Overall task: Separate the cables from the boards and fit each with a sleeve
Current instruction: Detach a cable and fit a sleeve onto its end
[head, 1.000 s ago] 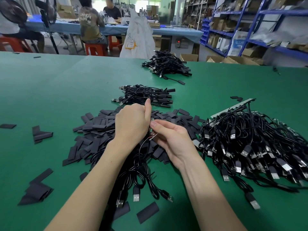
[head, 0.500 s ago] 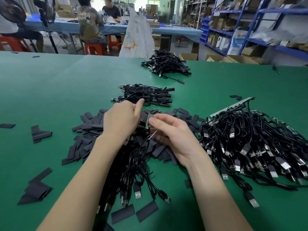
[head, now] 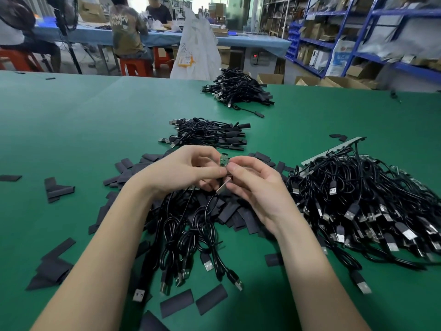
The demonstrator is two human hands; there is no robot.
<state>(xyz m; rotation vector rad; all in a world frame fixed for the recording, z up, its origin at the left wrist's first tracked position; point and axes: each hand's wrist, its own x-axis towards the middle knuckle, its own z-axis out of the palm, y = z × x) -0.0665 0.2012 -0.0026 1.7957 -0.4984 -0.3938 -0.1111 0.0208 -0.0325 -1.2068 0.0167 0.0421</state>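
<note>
A: Two bare hands raised over a green table (head: 71,130). Left hand (head: 181,173) and right hand (head: 257,187) meeting at fingertips, near the middle.

B: Holding what?

A: A small green board (head: 223,160), upright, pinched between both hands. Left thumb and forefinger curled on its left edge; right forefinger and thumb curled on its right edge and lower end. Top of the board poking clear above the fingertips.

B: And the cable?

A: Black cable (head: 210,206) dropping from below the board, under the right thumb, down into a loose bunch (head: 191,237) of cables between the forearms. A flat pale strip (head: 224,186) just beneath the right fingers, touching them; cannot tell what exactly.

B: Sleeves?

A: Flat dark sleeves (head: 133,170) scattered under and around the hands, some just in front of the wrists, a few well apart at left.

B: Elsewhere?

A: Large tangle (head: 362,199) of cables with USB plugs at right, still on pale board strips. Two smaller piles beyond the hands: a near pile (head: 207,134) and a far pile (head: 238,89).
</note>
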